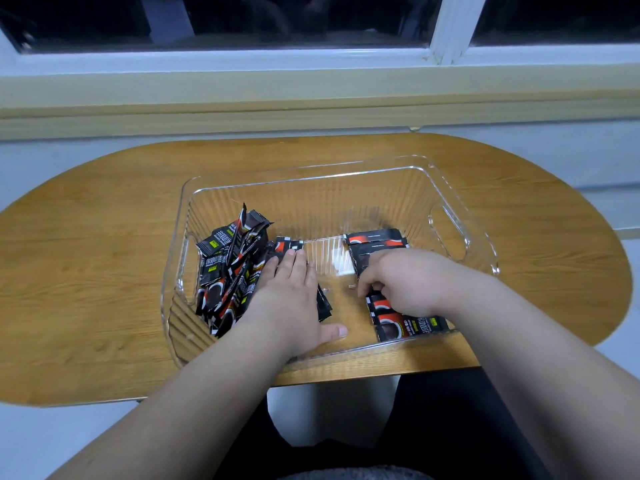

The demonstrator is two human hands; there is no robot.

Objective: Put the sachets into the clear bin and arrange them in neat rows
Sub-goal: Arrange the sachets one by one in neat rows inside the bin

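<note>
Lower centre: both hands are inside the clear bin [311, 202], which stands on the wooden table [104, 254].

Right hand [401, 282]: fingers curled down onto the flat row [405, 323] of sachets along the bin's right side. Thumb hidden, so we cannot tell whether it pinches one.

Left hand [294, 289]: flat, fingers straight and together, pressing a few sachets beside the loose heap [228, 271] at the bin's left.

Every sachet we see is inside the bin.

Risks, as we judge:
- Dragging the curled fingers could skew the overlapped row.
- Sliding the flat palm could fan the sachets under it instead of squaring them.
- Farther back, the tilted sachets in the heap may topple into the bare middle lane.
</note>
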